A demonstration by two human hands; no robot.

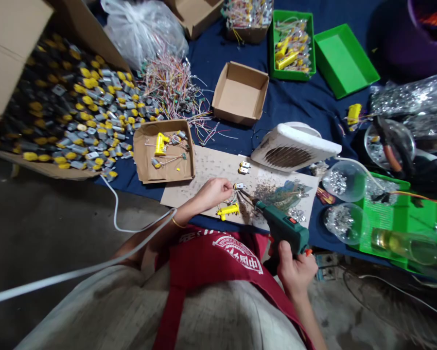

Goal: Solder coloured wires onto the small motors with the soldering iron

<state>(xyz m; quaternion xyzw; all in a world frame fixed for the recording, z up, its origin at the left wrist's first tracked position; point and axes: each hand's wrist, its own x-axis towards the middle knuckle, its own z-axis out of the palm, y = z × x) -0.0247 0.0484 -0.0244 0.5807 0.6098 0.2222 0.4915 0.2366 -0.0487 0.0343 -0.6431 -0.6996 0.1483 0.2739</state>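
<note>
My right hand is wrapped round the handle of a green soldering gun. Its dark tip reaches left to a small motor lying on the cardboard sheet. My left hand pinches right beside that motor; what lies between the fingertips is too small to make out. Thin wires run just below those fingers, close to a yellow plastic part on the sheet's near edge. Two more small motors sit a little farther back.
Loose motors spill from a big carton at left. A small carton holds wired parts. Behind lies a heap of wires. A white fan-like unit stands behind the gun. Tubs of metal bits are at right; a white cable crosses my left forearm.
</note>
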